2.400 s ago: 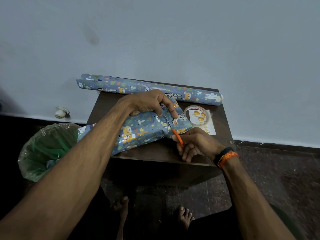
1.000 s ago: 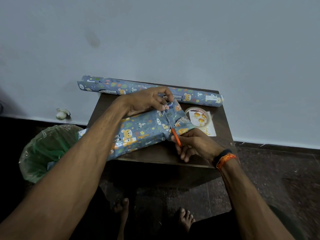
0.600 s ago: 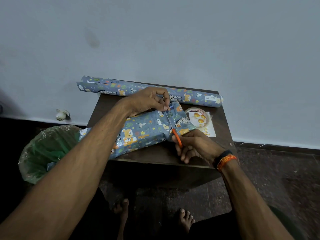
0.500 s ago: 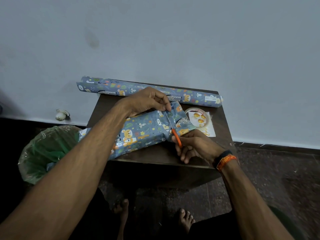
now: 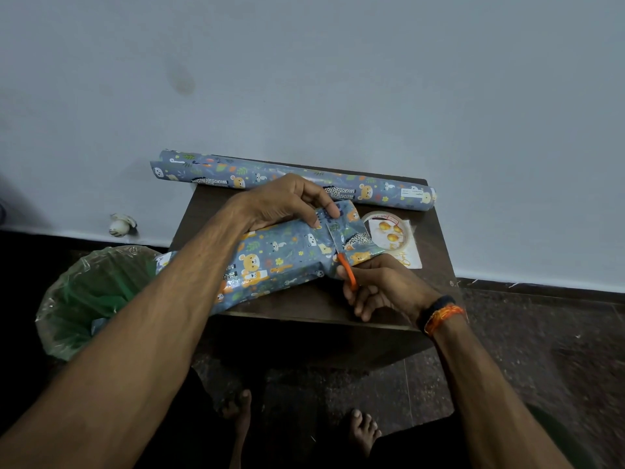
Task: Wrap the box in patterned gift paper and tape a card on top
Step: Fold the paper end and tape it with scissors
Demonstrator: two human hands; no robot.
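Observation:
The box (image 5: pixel 270 262), covered in blue animal-print gift paper, lies slanted across the small dark table (image 5: pixel 304 306). My left hand (image 5: pixel 287 203) pinches the loose paper flap (image 5: pixel 351 231) at the box's right end. My right hand (image 5: pixel 382 286) grips orange-handled scissors (image 5: pixel 346 269) whose blades reach up into that flap along a cut line. A white card (image 5: pixel 409 255) with yellow print lies to the right, and a clear tape roll (image 5: pixel 387 228) rests on it.
A roll of the same gift paper (image 5: pixel 263 177) lies along the table's back edge against the grey wall. A bin lined with a green bag (image 5: pixel 91 296) stands on the floor at the left. My bare feet (image 5: pixel 363 431) are under the table's front.
The scissor blades have worked farther up through the flap. My left hand shifted its pinch slightly along the paper's top edge. The box stayed where it was.

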